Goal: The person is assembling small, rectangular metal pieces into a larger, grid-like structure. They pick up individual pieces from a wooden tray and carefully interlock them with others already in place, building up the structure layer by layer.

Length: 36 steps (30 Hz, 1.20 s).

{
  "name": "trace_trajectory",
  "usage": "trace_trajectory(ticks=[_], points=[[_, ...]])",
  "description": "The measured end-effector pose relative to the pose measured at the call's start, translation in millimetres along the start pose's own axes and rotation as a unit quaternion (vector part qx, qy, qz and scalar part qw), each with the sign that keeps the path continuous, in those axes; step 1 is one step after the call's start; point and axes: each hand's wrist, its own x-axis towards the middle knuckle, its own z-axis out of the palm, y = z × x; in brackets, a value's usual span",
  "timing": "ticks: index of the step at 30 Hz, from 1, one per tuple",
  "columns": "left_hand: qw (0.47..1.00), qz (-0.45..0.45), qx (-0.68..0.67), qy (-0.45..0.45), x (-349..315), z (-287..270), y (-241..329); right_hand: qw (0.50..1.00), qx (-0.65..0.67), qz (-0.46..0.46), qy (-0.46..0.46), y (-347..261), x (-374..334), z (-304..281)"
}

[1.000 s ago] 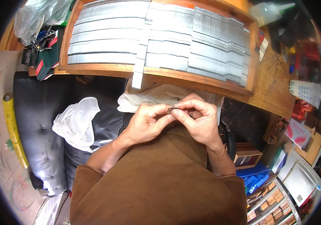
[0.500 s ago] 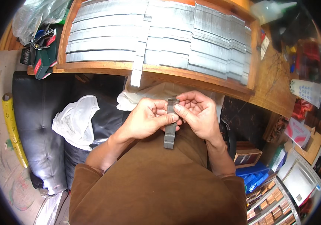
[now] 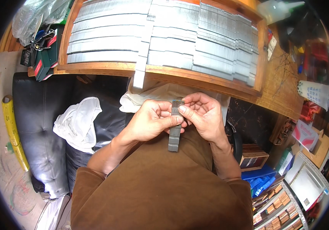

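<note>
Between my two hands, in front of my brown shirt, is a stack of narrow grey metal strips (image 3: 174, 138), its pieces slightly staggered in steps. My left hand (image 3: 149, 122) closes round the middle of the stack, its thumb pressed across the front. With thumb and fingers, my right hand (image 3: 203, 118) pinches the stack's upper part. Its lower end hangs free below the hands. Just beyond my hands stands a wooden tray (image 3: 107, 71) filled with rows of overlapping silvery metal strips (image 3: 172, 42). One long strip (image 3: 140, 76) lies across the tray's front rim and sticks out toward me.
A black padded seat (image 3: 41, 126) with a white cloth (image 3: 81, 122) is at the left, beside a yellow tube (image 3: 11, 126). Dark green boxes (image 3: 43, 63) stand by the tray's left end. At right are a wooden tabletop (image 3: 283, 92), a plastic cup (image 3: 313, 92) and a rack (image 3: 283, 203).
My hands and the stack stay almost in place. The top edges of the strips have spread slightly at my right fingertips.
</note>
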Motion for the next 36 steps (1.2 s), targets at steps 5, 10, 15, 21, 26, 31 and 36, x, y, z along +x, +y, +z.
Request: trace_trajectory(ticks=[5,10,15,21,26,31,36], points=[[1.0,0.001,0.001,-0.001,-0.3,0.1,1.1,1.0,0.007,0.002,-0.002,-1.3,0.2,-0.8],[1.0,0.001,0.002,-0.001,0.0,0.1,1.1,1.0,0.009,0.003,0.005,-1.8,0.0,-0.2],[1.0,-0.004,0.007,0.003,-0.8,0.8,3.4,1.0,0.003,0.002,0.006,-0.1,0.2,-1.6],[1.0,-0.006,-0.014,-0.007,1.4,-1.3,-1.4,0.999,0.033,0.016,-0.003,-2.2,-0.6,-3.4],[1.0,0.005,0.006,-0.016,1.4,-2.7,-3.5,0.999,-0.024,0.042,-0.001,-9.8,-1.5,-1.3],[1.0,-0.002,0.019,-0.018,2.1,-2.9,-3.7,0.998,-0.051,0.03,0.004,-10.0,-2.8,-0.4],[1.0,-0.003,0.019,-0.018,1.0,-0.3,-0.1,0.999,-0.042,0.016,0.014,-4.9,-3.6,-1.2]])
